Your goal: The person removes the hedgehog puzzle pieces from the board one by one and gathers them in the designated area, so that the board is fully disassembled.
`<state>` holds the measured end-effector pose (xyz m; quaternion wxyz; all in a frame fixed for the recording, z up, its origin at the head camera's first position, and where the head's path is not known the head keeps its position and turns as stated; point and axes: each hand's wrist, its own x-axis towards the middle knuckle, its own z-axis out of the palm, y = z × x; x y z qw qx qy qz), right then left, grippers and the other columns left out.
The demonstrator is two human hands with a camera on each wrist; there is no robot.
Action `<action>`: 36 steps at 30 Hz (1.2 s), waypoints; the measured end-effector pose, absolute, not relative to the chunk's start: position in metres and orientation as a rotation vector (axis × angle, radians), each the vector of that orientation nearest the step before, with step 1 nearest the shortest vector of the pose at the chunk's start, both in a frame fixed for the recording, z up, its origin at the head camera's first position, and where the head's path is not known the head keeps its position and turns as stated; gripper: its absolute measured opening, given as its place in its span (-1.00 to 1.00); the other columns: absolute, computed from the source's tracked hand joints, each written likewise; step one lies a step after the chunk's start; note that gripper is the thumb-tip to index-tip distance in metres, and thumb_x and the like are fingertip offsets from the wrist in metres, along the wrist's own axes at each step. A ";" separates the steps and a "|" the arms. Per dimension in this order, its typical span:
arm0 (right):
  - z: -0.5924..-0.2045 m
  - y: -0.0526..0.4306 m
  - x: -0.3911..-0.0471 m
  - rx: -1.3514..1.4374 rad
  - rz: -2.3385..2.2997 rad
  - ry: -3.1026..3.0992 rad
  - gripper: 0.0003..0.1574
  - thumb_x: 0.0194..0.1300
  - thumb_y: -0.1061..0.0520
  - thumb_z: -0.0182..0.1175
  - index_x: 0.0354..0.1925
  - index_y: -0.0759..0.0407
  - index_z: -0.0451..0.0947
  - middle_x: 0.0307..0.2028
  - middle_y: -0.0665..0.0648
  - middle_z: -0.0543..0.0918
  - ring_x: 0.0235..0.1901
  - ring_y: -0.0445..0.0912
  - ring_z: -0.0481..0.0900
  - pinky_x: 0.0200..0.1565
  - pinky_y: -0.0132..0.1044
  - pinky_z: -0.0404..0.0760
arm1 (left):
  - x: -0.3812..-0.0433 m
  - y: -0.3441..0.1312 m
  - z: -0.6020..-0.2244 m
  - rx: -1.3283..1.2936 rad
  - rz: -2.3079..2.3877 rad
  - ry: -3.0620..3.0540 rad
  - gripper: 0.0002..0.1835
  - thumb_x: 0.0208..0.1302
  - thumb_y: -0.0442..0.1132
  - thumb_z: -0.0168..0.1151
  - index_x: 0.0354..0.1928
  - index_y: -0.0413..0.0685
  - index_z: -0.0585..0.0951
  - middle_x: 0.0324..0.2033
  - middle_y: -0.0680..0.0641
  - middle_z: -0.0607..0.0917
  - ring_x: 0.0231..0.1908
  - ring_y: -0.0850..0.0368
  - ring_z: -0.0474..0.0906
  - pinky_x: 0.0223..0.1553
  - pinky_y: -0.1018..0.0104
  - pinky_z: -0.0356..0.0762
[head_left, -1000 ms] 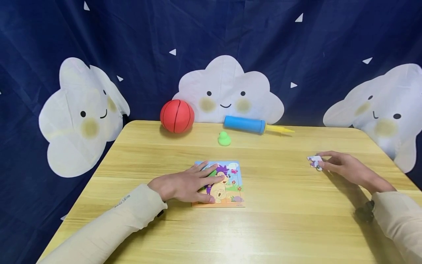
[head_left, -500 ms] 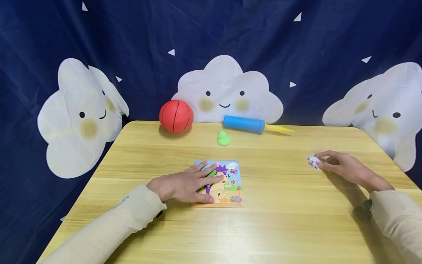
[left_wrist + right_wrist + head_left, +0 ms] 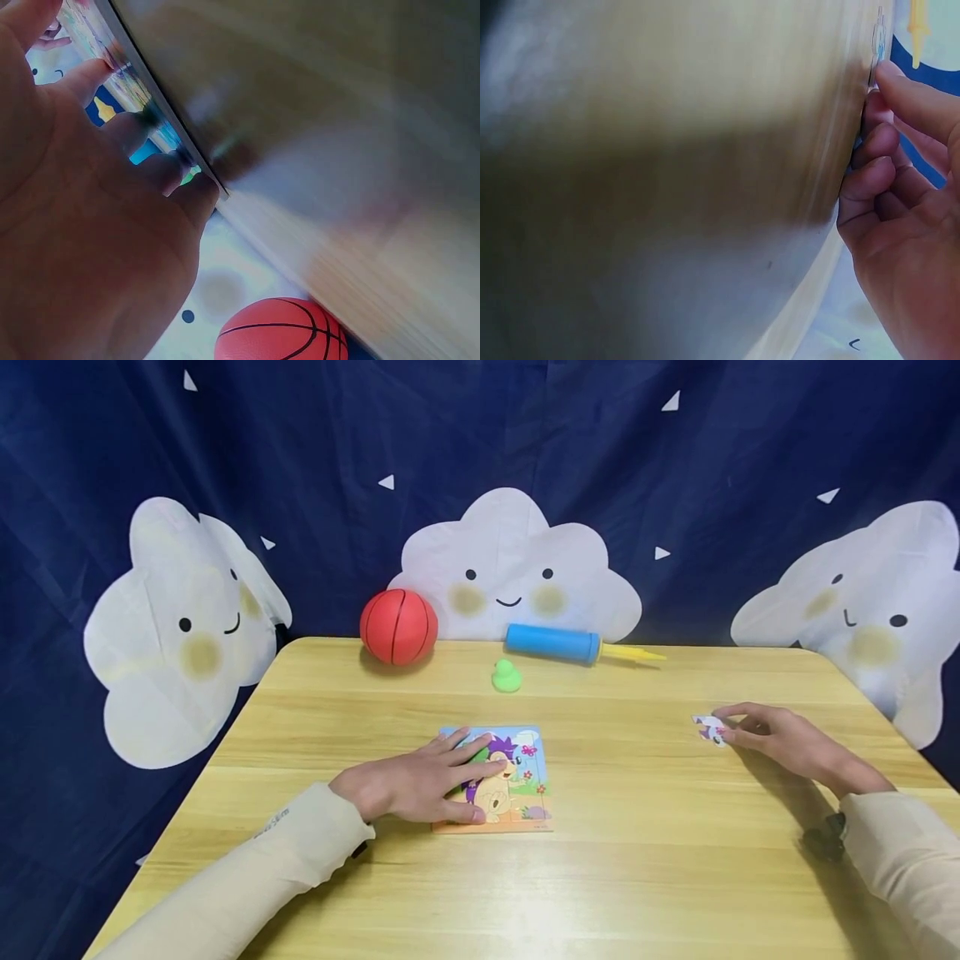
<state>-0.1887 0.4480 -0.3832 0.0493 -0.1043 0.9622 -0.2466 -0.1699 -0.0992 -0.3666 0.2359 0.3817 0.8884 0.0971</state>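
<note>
A square cartoon jigsaw puzzle [image 3: 528, 802] with a purple-haired animal lies flat near the middle of the table in the head view. My left hand [image 3: 420, 783] rests on its left half with fingers spread, hiding part of the picture. In the left wrist view the left fingers [image 3: 199, 196] are at the puzzle's thin edge. Over to the right, my right hand [image 3: 780, 743] pinches a small white and purple puzzle piece [image 3: 707, 729] by its right side, close over the tabletop. The right wrist view shows the thumb [image 3: 909, 94] at the piece [image 3: 880, 37], other fingers curled below.
Behind the puzzle stands a green rubber duck [image 3: 507, 677]. A red ball [image 3: 399, 627] with black lines and a blue pump [image 3: 552, 642] with a yellow nozzle lie along the wooden table's [image 3: 637, 877] back edge. A dark blue cloud-print curtain [image 3: 330, 485] hangs beyond.
The puzzle piece in my right hand has tipped down flatter toward the table and shifted slightly left. The left hand keeps its place on the puzzle.
</note>
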 end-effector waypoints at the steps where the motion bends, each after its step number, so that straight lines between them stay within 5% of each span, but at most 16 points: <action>1: -0.384 0.448 -0.189 -0.324 -0.748 2.933 -0.45 0.64 0.04 0.27 0.43 0.26 0.55 -0.04 0.24 0.81 -0.16 -0.37 0.63 -0.15 -0.41 0.59 | -0.170 -0.100 -0.367 1.053 0.268 2.437 -0.20 0.63 0.31 0.12 0.76 0.42 0.13 0.80 0.03 -0.15 0.78 -0.15 -0.40 0.76 -0.18 -0.29; 25: -0.384 0.450 -0.192 -0.317 -0.736 2.915 -0.33 0.65 0.00 0.26 0.53 0.28 0.42 -0.02 0.28 0.79 -0.11 -0.31 0.66 -0.12 -0.41 0.61 | -0.160 -0.120 -0.371 1.119 0.251 2.501 -0.25 0.63 0.42 -0.04 0.74 0.50 0.17 0.80 -0.01 -0.15 0.78 -0.17 -0.32 0.75 -0.23 -0.28; 36: -0.384 0.447 -0.190 -0.335 -0.749 2.936 -0.36 0.64 0.06 0.28 0.50 0.30 0.45 -0.02 0.28 0.79 -0.15 -0.42 0.61 -0.14 -0.40 0.62 | -0.148 -0.142 -0.368 0.978 0.304 2.522 -0.24 0.61 0.44 -0.02 0.73 0.57 0.15 0.80 0.00 -0.15 0.78 -0.17 -0.33 0.67 -0.36 0.07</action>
